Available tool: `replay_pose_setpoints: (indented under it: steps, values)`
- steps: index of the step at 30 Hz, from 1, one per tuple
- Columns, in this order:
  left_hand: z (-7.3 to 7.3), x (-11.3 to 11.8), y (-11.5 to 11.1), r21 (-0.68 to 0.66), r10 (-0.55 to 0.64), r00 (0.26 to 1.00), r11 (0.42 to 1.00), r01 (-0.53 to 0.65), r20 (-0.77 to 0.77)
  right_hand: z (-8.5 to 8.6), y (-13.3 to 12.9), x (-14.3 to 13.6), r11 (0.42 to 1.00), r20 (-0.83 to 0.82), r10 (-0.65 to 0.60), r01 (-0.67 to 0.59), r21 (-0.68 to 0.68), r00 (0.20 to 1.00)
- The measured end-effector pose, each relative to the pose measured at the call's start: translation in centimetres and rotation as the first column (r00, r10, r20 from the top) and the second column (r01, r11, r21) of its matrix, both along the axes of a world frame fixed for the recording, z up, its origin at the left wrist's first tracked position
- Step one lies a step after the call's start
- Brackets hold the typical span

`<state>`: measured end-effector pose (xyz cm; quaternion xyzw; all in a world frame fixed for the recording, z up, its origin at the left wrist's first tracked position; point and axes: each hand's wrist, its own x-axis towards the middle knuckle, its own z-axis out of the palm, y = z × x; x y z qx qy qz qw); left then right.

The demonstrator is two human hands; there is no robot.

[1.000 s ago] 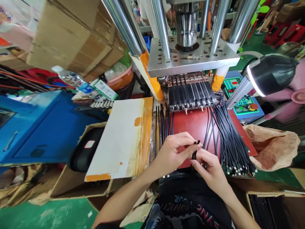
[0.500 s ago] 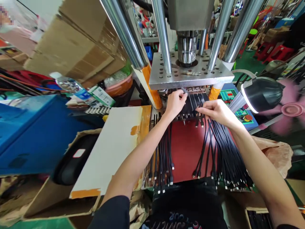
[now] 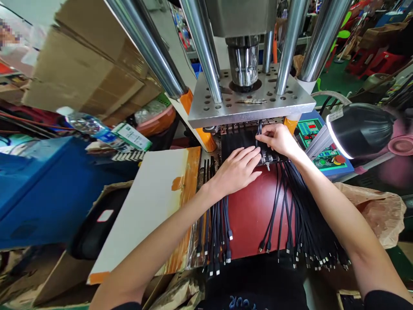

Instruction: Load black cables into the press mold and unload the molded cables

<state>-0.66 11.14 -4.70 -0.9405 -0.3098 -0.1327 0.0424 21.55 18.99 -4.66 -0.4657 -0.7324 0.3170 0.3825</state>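
Under the press's steel plate [image 3: 251, 107] sits a black fixture [image 3: 235, 142] with black cables laid in it. My right hand [image 3: 278, 140] pinches a short black cable [image 3: 260, 128] at the fixture's right side. My left hand [image 3: 238, 170] lies palm down across the fixture's front edge, fingers stretched out, its fingertips close to the right hand. What lies beneath its palm is hidden. Several black cables with metal-tipped plugs hang over the red board [image 3: 251, 219]: one bunch [image 3: 221, 232] to the left, a thicker bunch [image 3: 306, 215] to the right.
Steel columns [image 3: 206, 56] rise around the fixture. At the right stand a lit lamp [image 3: 358, 129], a control box [image 3: 322, 150] with buttons and a pink fan [image 3: 400, 146]. A white board [image 3: 145, 206] lies left, beside a blue machine [image 3: 48, 185]. Crumpled brown paper [image 3: 374, 206] is right.
My left hand has gone from a pinch at the back of the fixture to lying flat at its front. My right hand has shifted left and further in with a cable. The view has shifted slightly.
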Motion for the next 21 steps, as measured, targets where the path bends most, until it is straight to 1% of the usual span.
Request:
replay_pose_setpoints:
  steps: [2, 4, 6, 8, 10, 12, 13, 14, 15, 17, 19, 21]
  values:
    - [0.0, 0.6, -0.5, 0.007, 0.042, 0.999, 0.999, -0.042, -0.007, -0.2, -0.1, 0.2, 0.997, -0.099, 0.031, -0.038, -0.066, 0.995]
    - [-0.2, 1.2, -1.0, 0.021, 0.082, 0.997, 0.996, -0.082, -0.014, -0.4, 0.1, 0.2, 0.995, -0.133, 0.034, -0.046, -0.091, 0.99]
    - [-0.4, 1.9, -1.6, 0.045, 0.134, 0.991, 0.99, -0.132, -0.03, -0.5, 0.4, 0.0, 0.996, -0.113, -0.007, -0.003, -0.084, 0.994]
    - [-0.6, 2.6, -2.1, 0.072, 0.19, 0.98, 0.98, -0.187, -0.049, -0.5, 0.4, -0.2, 0.995, -0.085, -0.073, 0.066, -0.074, 0.994]
    - [-0.9, 3.2, -2.5, 0.093, 0.235, 0.97, 0.969, -0.228, -0.069, -0.2, -0.4, -0.2, 0.989, -0.03, -0.147, 0.147, -0.011, 0.989]
    - [-1.2, 3.6, -2.8, 0.102, 0.256, 0.963, 0.964, -0.247, -0.083, 0.2, -2.1, 0.2, 0.974, 0.128, -0.202, 0.185, 0.132, 0.971]
    - [-1.3, 3.6, -2.9, 0.101, 0.258, 0.962, 0.963, -0.249, -0.087, 0.4, -3.2, 0.4, 0.965, 0.245, -0.215, 0.166, 0.205, 0.946]
    - [-1.3, 3.7, -3.0, 0.098, 0.257, 0.962, 0.964, -0.249, -0.088, 0.6, -4.2, 0.6, 0.959, 0.371, -0.217, 0.125, 0.256, 0.903]
    - [-1.3, 3.7, -3.0, 0.094, 0.255, 0.963, 0.965, -0.247, -0.087, 0.8, -5.1, 0.8, 0.958, 0.488, -0.208, 0.077, 0.275, 0.847]
    - [-1.1, 3.7, -2.7, 0.077, 0.251, 0.965, 0.966, -0.245, -0.074, 1.1, -6.1, 0.6, 0.968, 0.655, -0.18, 0.015, 0.249, 0.734]
    - [-0.5, 3.9, -1.9, 0.047, 0.249, 0.967, 0.968, -0.247, -0.048, 1.3, -5.6, 0.0, 0.975, 0.741, -0.189, 0.031, 0.221, 0.644]
    - [0.3, 4.1, -0.7, 0.011, 0.261, 0.965, 0.965, -0.26, -0.021, 1.5, -4.0, -0.8, 0.974, 0.785, -0.218, 0.079, 0.212, 0.579]
